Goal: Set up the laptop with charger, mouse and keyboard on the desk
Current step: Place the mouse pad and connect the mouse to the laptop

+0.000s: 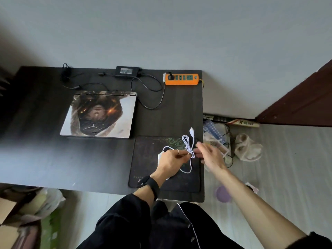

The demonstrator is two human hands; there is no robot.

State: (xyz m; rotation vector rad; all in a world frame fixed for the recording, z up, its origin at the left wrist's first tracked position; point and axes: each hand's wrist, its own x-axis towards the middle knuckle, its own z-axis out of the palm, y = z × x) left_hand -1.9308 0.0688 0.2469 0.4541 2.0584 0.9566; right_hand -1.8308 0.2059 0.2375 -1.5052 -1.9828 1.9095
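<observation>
A closed laptop (98, 115) with a picture on its lid lies on the dark desk (45, 150). Behind it sits the black charger brick (126, 71), its cable (152, 97) looping to an orange power strip (181, 79). Over the dark mouse pad (149, 159) my left hand (172, 163) and my right hand (210, 155) both pinch a bundled white braided cable (188, 144), whose plug end sticks up. A white mouse (160, 158) lies mostly hidden under my left hand. No keyboard is in view.
The desk's right edge runs just past the mouse pad. On the floor to the right lie bags (215, 135), slippers (248, 147), a purple lid (222, 193) and a brown door (301, 103). Boxes and a plastic bag (48, 200) sit at lower left.
</observation>
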